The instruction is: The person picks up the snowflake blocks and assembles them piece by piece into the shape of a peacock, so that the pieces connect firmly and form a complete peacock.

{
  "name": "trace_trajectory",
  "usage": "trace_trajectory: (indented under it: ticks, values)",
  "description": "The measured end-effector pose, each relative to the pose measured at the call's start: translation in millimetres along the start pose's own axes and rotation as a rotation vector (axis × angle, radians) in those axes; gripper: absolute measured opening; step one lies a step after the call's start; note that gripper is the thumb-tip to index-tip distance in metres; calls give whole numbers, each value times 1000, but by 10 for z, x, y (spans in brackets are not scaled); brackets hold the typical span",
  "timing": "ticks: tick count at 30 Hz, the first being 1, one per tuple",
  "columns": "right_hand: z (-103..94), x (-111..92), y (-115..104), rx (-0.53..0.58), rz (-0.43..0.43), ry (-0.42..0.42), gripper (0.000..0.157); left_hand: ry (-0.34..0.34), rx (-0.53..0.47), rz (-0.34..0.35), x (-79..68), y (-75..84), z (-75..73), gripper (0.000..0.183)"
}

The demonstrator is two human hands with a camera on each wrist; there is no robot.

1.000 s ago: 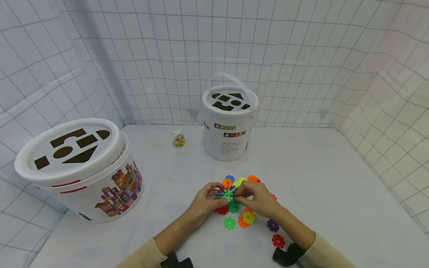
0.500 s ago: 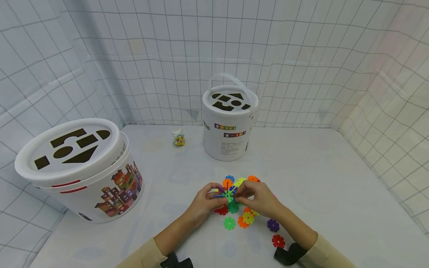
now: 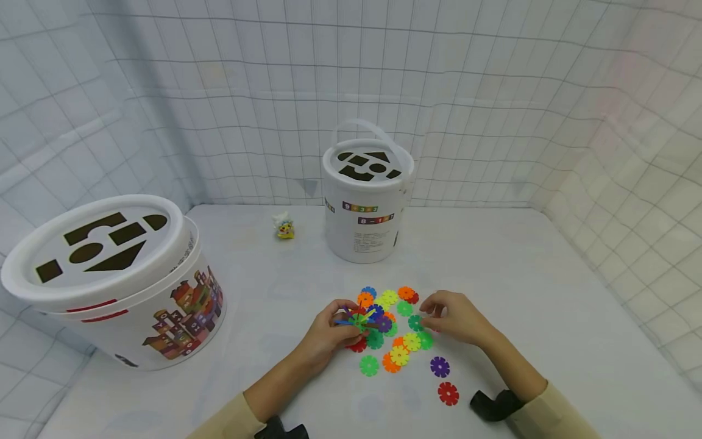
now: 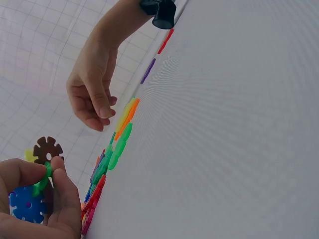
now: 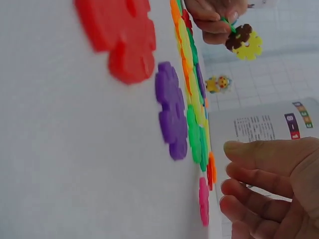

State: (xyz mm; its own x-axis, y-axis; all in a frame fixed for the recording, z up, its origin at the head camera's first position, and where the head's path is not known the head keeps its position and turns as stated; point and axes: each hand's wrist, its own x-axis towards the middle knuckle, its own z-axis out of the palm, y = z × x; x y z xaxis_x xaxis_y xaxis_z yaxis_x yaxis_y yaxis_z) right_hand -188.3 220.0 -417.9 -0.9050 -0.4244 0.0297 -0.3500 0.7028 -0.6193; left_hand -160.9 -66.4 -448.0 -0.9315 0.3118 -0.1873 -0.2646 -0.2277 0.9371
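Observation:
My left hand (image 3: 323, 338) pinches a green snowflake disc (image 4: 45, 179) between thumb and fingers. Other notched discs are slotted into it as a cluster, among them a brown disc (image 4: 48, 149), a blue disc (image 4: 27, 205) and a yellow disc (image 5: 249, 46). To the right, my right hand (image 3: 457, 317) hovers over the edge of the loose discs, its fingers loosely bent and nothing between them in the right wrist view. A dark green disc (image 3: 415, 323) lies by its fingertips. Several loose discs spread between the hands, such as a yellow-green disc (image 3: 389, 297).
Nearer me lie a purple disc (image 3: 440, 367) and a red disc (image 3: 448, 394). A white lidded bucket (image 3: 362, 238) with a handle stands behind the discs. A larger bucket (image 3: 131, 341) is on the left. A small yellow and white figurine (image 3: 284, 227) sits between them.
My right hand has left the cluster and moved right, away from my left hand. The left hand still holds the cluster. The head view has shifted slightly.

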Motion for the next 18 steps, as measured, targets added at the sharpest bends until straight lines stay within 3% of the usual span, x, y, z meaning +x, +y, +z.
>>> trace_trajectory:
  ticks: [6,9,14,18]
  values:
    - [-59,-60,149,-22,124,-7,26,12,28,7,-5,1,-6,48]
    - [-54,-71,199,11,145,-42,27,25,31,9,-8,-4,-10,46]
    - [-25,-58,174,130,96,-41,20,21,21,7,-13,-7,-9,44]
    - [43,-34,35,336,27,-59,16,7,-3,13,-18,-8,2,39]
